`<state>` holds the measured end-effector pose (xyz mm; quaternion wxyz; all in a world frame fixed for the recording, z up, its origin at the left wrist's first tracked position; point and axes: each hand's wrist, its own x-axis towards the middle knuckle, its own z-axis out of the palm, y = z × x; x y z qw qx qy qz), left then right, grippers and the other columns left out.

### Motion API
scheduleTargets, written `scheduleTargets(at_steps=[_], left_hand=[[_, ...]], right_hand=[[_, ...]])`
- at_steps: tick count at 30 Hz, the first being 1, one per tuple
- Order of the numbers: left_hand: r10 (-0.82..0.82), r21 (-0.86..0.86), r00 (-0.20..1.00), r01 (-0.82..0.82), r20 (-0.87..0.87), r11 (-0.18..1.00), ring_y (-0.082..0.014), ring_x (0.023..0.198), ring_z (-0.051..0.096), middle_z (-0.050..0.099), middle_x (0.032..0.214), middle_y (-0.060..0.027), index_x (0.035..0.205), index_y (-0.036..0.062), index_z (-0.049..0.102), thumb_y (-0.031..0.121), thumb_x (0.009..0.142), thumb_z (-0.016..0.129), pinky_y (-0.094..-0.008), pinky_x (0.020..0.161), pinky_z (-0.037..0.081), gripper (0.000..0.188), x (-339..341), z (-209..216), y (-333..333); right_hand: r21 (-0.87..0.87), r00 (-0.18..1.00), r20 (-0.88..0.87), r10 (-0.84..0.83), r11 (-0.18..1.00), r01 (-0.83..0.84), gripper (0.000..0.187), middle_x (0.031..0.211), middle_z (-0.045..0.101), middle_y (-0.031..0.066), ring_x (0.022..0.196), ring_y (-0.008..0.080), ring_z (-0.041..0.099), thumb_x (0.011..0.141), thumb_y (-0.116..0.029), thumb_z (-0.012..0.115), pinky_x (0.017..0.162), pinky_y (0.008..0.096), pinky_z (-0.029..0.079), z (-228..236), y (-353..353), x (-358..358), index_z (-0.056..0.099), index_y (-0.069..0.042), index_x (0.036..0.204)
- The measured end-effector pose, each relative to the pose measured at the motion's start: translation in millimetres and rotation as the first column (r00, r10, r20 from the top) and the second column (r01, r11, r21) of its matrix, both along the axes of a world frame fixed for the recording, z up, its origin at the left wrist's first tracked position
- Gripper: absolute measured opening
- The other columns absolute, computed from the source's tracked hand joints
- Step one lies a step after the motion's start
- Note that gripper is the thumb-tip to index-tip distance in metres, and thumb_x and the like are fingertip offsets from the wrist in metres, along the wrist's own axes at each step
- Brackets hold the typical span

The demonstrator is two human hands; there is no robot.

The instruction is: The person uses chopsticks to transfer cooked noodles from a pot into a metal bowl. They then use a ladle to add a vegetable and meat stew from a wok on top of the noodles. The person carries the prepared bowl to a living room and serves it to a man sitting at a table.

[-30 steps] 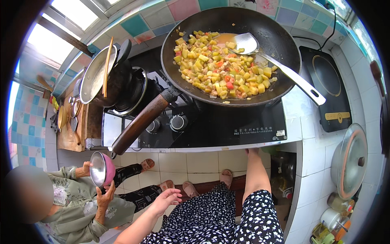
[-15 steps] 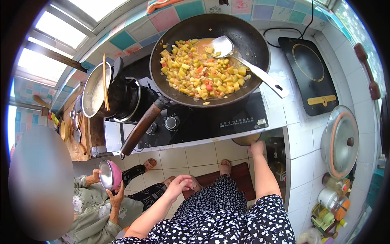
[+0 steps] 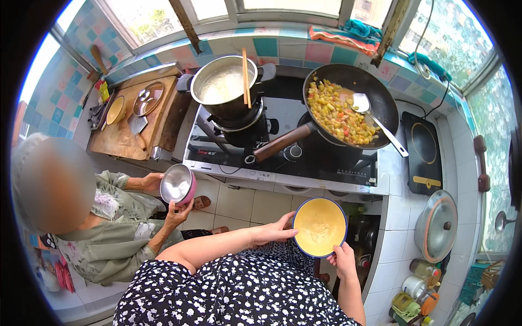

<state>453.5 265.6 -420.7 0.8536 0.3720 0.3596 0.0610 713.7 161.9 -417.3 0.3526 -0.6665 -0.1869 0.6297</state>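
A yellow bowl (image 3: 321, 217) with a dark blue rim is held in front of my body, tilted so its inside faces up. My left hand (image 3: 274, 231) grips its left side, thumb over the rim. At the lower right rim, my right hand (image 3: 342, 259) is closed with the thumb on the edge. Pale patches show in the bowl's bottom; I cannot tell what they are. Beyond it on the stove, a wok (image 3: 375, 81) holds diced yellow-green vegetables (image 3: 331, 106) with red bits. A metal spatula (image 3: 389, 133) rests in the wok, its handle over the right rim.
A co-worker at left holds a pink metal bowl (image 3: 178, 185) in both hands. A pot (image 3: 209, 98) of whitish contents has chopsticks (image 3: 246, 81) across it. The wok's wooden handle (image 3: 285, 142) juts toward me. An induction plate (image 3: 423, 152) and glass lid (image 3: 436, 221) are at right.
The yellow bowl has come up from below the counter in my right hand, and my left hand has taken hold too. The view has shifted left; the co-worker's bowl is raised nearer the stove.
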Motion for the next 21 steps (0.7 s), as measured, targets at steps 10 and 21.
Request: scheduleTargets(at_steps=[10, 21], left_hand=[[0.247, 0.060, 0.954, -0.261, 0.172, 0.964, -0.0218, 0.129, 0.034, 0.029, 0.142, -0.0079, 0.146, 0.0177, 0.010, 0.032, 0.088, 0.060, -0.0409, 0.102, 0.035, 0.078, -33.3, 61.8, 3.4], [-0.362, 0.297, 0.919, 0.305, 0.156, 0.905, -0.0255, 0.131, 0.032, 0.023, 0.143, -0.0157, 0.147, 0.0152, 0.001, 0.049, 0.092, 0.045, -0.0433, 0.099, 0.041, 0.078, 15.8, 74.0, -16.3]], right_hand=[[0.348, 0.972, -0.234, -0.036, 0.930, 0.118, 0.055, 0.130, 0.047, 0.0075, 0.119, 0.0210, 0.047, 0.089, -0.027, 0.053, 0.093, 0.0366, 0.043, 38.4, 7.0, -64.1, 0.034, -0.004, 0.135], [0.362, 0.632, -0.667, -0.394, 0.570, 0.738, 0.072, 0.130, 0.048, 0.0127, 0.117, 0.0300, 0.049, 0.071, -0.029, 0.061, 0.099, 0.0441, 0.040, 54.6, -127.2, -57.7, 0.036, -0.005, 0.135]])
